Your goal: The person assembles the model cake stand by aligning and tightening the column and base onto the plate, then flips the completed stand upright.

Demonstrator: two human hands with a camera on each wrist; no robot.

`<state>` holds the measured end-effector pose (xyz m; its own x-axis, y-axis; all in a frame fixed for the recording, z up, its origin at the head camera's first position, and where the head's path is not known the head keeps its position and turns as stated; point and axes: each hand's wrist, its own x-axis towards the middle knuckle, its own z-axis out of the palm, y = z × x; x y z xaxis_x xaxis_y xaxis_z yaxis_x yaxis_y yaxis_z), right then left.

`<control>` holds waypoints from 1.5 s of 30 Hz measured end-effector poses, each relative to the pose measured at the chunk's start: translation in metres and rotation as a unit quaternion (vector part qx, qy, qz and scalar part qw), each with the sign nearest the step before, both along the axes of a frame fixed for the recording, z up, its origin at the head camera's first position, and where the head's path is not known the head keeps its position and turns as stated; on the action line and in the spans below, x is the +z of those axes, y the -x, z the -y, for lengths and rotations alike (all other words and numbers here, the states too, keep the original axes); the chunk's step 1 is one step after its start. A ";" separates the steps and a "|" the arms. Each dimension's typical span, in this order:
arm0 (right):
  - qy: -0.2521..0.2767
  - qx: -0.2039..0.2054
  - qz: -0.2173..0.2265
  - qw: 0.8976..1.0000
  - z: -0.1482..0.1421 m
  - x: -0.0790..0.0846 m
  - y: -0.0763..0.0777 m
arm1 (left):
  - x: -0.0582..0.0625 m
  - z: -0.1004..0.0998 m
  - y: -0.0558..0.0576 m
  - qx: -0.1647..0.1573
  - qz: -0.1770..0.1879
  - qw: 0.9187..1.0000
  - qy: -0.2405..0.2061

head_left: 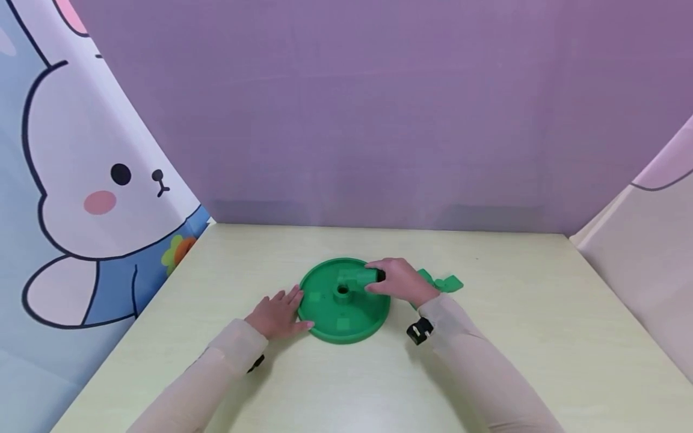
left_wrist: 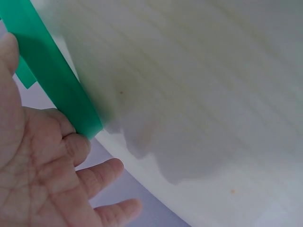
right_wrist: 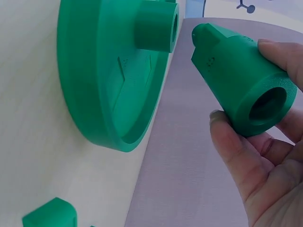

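Observation:
A round green dish-like base [head_left: 327,328] with a raised rim and a short hollow post [head_left: 342,293] at its centre lies on the table. My left hand [head_left: 278,314] rests against its left rim, fingers spread. In the left wrist view, thumb and nearest fingers touch the rim [left_wrist: 57,71], and two other fingers extend past it. My right hand [head_left: 403,279] grips a green hollow cylindrical piece [right_wrist: 236,78] between thumb and fingers. This piece is held on its side above the base, its open end towards the right wrist and its narrower end pointing left.
Flat-armed green parts [head_left: 448,284] lie on the table [head_left: 514,313] just beyond the right hand, partly hidden by it. A purple cloth backdrop [head_left: 379,120] stands along the far edge, with a cartoon-print cloth [head_left: 81,240] to the left.

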<state>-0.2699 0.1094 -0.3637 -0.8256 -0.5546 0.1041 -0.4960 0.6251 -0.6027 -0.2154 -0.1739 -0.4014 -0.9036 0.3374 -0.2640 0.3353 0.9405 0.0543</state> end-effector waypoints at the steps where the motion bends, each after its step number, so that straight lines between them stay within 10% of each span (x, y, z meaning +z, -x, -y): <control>1: 0.001 -0.001 0.000 1.000 0.000 0.000 0.000 | 0.000 -0.001 0.000 0.001 0.001 1.000 -0.001; 13: 0.067 -0.038 0.023 0.997 0.002 -0.002 0.001 | 0.005 -0.005 -0.003 -0.002 0.000 1.000 -0.015; 45: 0.004 0.024 -0.061 0.998 0.030 0.005 0.006 | -0.002 -0.002 0.003 -0.007 -0.009 1.000 0.016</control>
